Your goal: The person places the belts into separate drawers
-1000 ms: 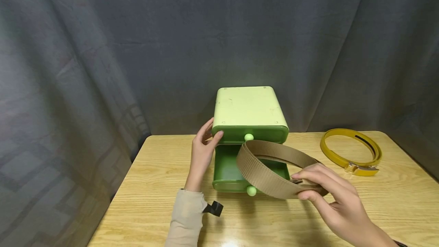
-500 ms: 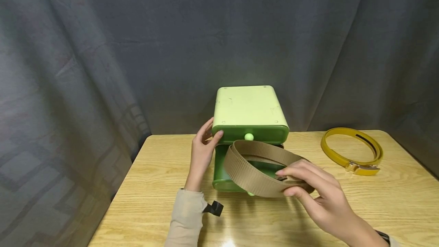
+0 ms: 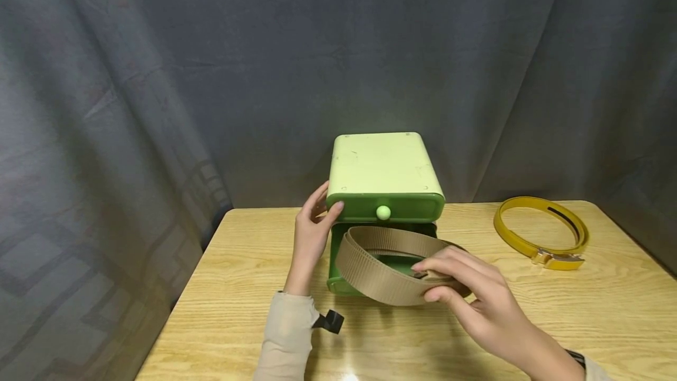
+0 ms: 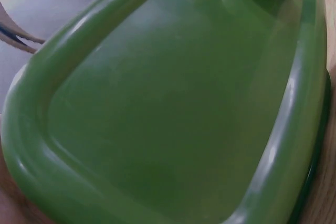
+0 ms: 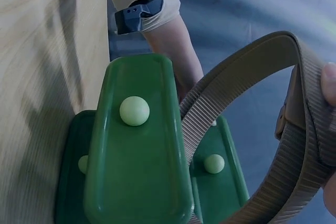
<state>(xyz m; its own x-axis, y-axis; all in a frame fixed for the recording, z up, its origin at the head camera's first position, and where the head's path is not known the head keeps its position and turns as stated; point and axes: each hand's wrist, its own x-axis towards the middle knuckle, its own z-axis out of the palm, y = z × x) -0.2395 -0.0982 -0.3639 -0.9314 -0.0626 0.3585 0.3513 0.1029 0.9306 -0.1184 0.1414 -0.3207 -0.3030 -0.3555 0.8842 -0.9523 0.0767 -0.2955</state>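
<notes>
A tan ribbed belt (image 3: pixel 381 278), coiled into a loop, is pinched between the thumb and fingers of my right hand (image 3: pixel 483 301). The loop hovers over a pulled-out green drawer (image 3: pixel 338 288), hiding much of it. That drawer belongs to a small cabinet (image 3: pixel 383 163) with a pale green top. My left hand (image 3: pixel 311 234) rests against the cabinet's left side, its thumb on the front edge by the closed top drawer (image 3: pixel 359 210). In the right wrist view, the belt's buckle (image 5: pixel 293 100) hangs inside the loop. A green drawer front (image 4: pixel 157 103) fills the left wrist view.
A coiled yellow belt (image 3: pixel 510 240) with a gold buckle lies on the wooden table (image 3: pixel 238 322), right of the cabinet. A grey curtain (image 3: pixel 317 46) hangs behind. Another drawer front (image 5: pixel 68 192) shows below the pulled-out one in the right wrist view.
My right hand has carried the tan belt leftward, from the drawer's right side to over the drawer, with the loop dipping slightly lower. My left hand and the cabinet have stayed in place.
</notes>
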